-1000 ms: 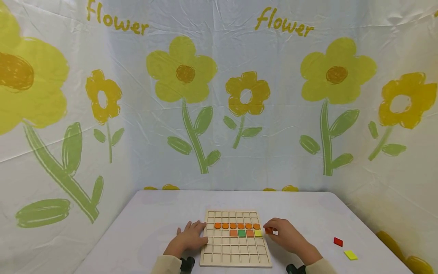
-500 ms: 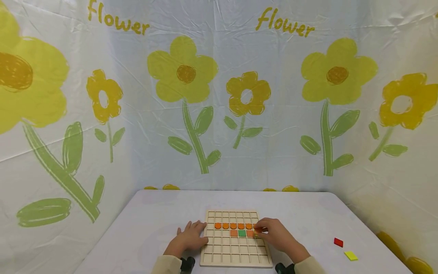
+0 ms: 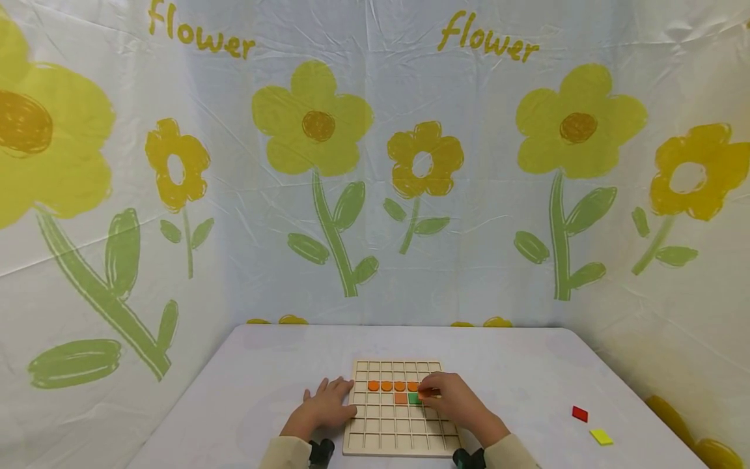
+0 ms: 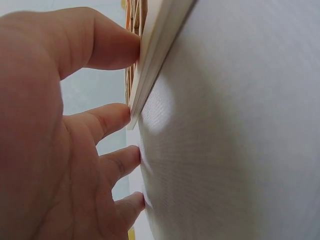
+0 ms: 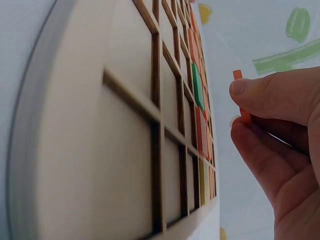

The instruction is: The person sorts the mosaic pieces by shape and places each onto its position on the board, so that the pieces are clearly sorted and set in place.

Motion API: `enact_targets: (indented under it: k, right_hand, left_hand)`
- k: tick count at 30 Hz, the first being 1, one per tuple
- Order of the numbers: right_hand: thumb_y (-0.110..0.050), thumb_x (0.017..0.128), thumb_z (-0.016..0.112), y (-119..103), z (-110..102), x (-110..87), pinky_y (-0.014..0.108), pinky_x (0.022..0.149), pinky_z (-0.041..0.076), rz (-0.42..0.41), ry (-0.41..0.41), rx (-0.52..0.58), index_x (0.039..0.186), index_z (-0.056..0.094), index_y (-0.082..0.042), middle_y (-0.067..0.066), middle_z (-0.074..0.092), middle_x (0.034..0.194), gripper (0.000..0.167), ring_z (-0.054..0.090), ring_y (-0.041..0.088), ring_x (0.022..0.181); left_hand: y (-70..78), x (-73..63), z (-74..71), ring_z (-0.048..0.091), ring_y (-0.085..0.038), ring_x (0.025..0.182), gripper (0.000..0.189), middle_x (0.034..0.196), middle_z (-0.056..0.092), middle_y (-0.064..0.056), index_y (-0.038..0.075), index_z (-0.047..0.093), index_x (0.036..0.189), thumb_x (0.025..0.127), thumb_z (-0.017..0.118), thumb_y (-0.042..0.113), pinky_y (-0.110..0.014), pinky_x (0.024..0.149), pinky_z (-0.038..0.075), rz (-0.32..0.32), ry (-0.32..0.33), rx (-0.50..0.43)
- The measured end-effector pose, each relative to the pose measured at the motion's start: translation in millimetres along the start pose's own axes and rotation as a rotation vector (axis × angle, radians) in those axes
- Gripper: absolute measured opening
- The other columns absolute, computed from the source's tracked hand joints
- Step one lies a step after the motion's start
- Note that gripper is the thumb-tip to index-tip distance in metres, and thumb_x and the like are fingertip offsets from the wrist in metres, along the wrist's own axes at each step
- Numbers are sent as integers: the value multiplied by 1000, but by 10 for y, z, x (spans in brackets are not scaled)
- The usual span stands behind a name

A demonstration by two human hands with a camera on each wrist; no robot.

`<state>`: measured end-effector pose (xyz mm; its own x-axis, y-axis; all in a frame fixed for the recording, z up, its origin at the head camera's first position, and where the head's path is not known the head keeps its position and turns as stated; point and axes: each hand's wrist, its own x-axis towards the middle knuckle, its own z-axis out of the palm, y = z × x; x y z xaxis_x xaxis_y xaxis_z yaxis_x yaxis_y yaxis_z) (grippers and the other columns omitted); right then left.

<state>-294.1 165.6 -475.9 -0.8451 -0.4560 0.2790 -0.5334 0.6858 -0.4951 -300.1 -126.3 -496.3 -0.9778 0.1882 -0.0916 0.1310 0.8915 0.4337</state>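
My right hand (image 3: pixel 459 400) is over the right part of a wooden grid board (image 3: pixel 381 446). In the right wrist view its thumb and fingers pinch a thin orange piece (image 5: pixel 237 74), seen edge-on, raised off the board; its outline is hidden. A row of orange discs (image 3: pixel 387 386) lies in the board. Below them sit an orange square tile (image 3: pixel 401 398) and a green square tile (image 3: pixel 413 398); a yellow tile (image 5: pixel 202 182) shows in the right wrist view. With fingers spread, my left hand (image 3: pixel 325 407) touches the board's left edge with thumb and index finger, other fingertips on the table.
On the white table (image 3: pixel 281 345), to the right, lie a loose red tile (image 3: pixel 579 414) and a loose yellow tile (image 3: pixel 600 437). A flower-printed cloth (image 3: pixel 486 280) hangs behind the table and along both sides.
My right hand has moved left with the orange piece, from beside the board's right edge to over the tile rows, covering the right-hand pieces. My left hand has stayed in place.
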Motion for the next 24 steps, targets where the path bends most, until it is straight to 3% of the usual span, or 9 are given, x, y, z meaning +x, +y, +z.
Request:
enact_targets:
  k: [9,16,24]
  right_hand:
    - [-16,89,68,-96,114,99,22,73,55,-92,-2,16,100,74,-9,-2,70,98,14,65,8,87]
    - [-22,87,70,-198,204,171,29,81,56,-73,-1,-59,101,75,-13,-3,71,104,17,66,15,97]
    - [-18,87,70,-282,268,240,24,74,54,-127,-13,-56,99,75,-12,-4,71,98,14,64,9,88]
  left_hand:
    - [-8,22,9,23,-48,143,62,151,40,-15,14,50,141,85,58,39,-78,106,7,-17,-19,-5]
    - [0,-5,-6,24,-49,143,61,150,41,-16,13,51,140,85,59,38,-78,106,7,-9,-13,-8]
    - [9,9,-8,23,-47,144,61,151,40,-15,13,50,141,86,59,39,-77,107,7,-11,-12,-21]
